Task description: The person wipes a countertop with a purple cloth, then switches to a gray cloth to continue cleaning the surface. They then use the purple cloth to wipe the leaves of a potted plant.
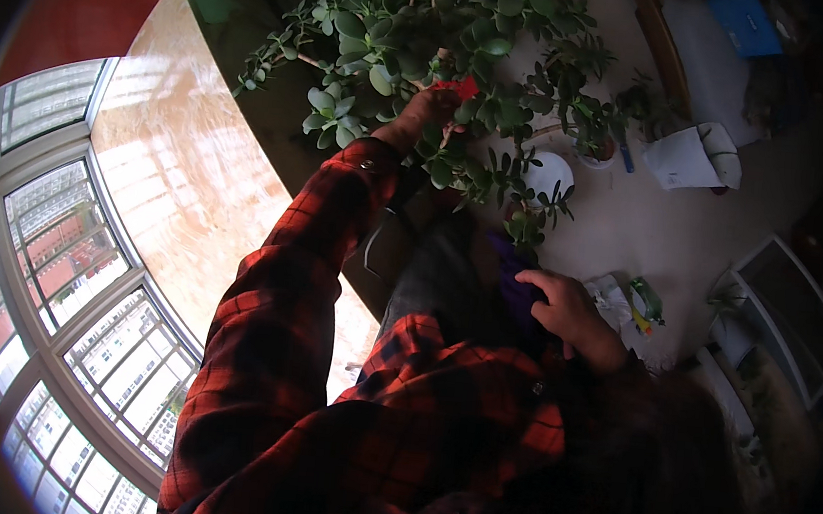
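Note:
A large jade plant [402,28] with thick, round green leaves spreads before me. My left hand [428,111] reaches in among its branches, fingers curled. A bright red piece of thin material [461,87] sticks out at those fingers, which look closed on it; leaves partly cover the spot. Lower down on the right is my right hand [571,315], index finger stretched out and apart from the thumb. It is right beside a dark purple cloth or bag [516,277], and I see nothing clearly gripped there.
A white round container [549,175] and a small potted plant [597,152] stand on the floor at right. Beyond are a white paper bag [684,160], a green-and-yellow packet [646,307] and a framed screen [788,312]. Windows [68,242] line the left, beside a sunlit sill [195,128].

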The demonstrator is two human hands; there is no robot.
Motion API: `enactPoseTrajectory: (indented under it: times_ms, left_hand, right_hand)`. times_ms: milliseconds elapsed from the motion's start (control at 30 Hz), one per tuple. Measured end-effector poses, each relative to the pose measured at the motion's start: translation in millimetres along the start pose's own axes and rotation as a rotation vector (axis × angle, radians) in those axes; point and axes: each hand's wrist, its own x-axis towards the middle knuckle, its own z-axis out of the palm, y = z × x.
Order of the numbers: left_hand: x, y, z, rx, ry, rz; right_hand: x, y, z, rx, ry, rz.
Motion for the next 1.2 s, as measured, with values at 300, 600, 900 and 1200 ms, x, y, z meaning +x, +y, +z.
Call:
enactPoseTrajectory:
  times_ms: [300, 600, 900, 1200]
  left_hand:
    - [-0.6, 3.2, 12.6, 0.38, -0.122, 0.264]
    - [-8.2, 9.3, 37.3, 0.502, 0.158, 0.363]
    - [-31.5, 14.7, 27.7, 0.555, 0.475, 0.192]
    - [-111.4, 30.0, 108.2, 0.905, 0.562, 0.29]
  right_hand:
    - [-1.8, 26.8, 15.5, -0.018, 0.053, -0.081]
    - [-0.3, 28.1, 9.2, -0.019, 0.049, -0.064]
    - [-4.7, 36.6, 2.9, -0.035, 0.064, -0.022]
    - [-13.6, 59.8, -4.3, -0.025, 0.147, -0.082]
